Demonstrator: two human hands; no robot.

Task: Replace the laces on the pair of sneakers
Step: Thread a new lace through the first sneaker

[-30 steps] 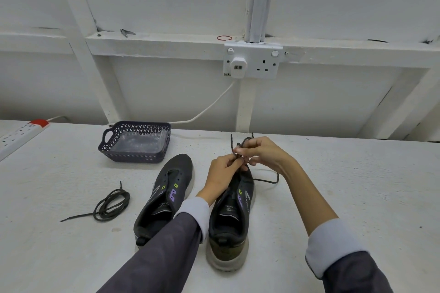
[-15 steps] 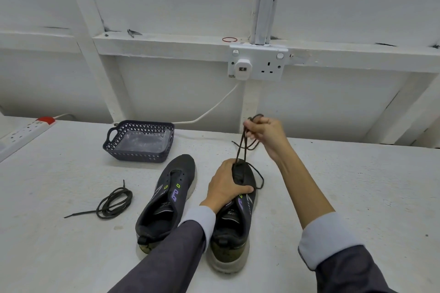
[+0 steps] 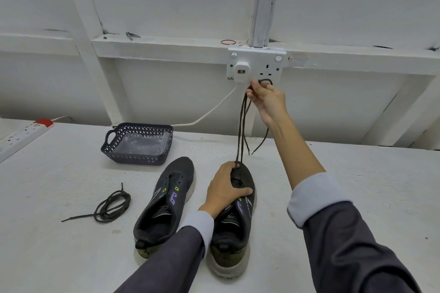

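Higher than half a second ago, the right hand [image 3: 266,100] pinches the dark lace [image 3: 241,131], its strands drawn up from the toe of the right sneaker [image 3: 234,233]. The left hand [image 3: 225,190] grips that sneaker's forefoot, fingers curled over it, on the worktop [image 3: 357,173]. Just left of this hand lies the other sneaker [image 3: 166,200], farther left a coiled lace [image 3: 112,204], and beyond them a basket [image 3: 133,157].
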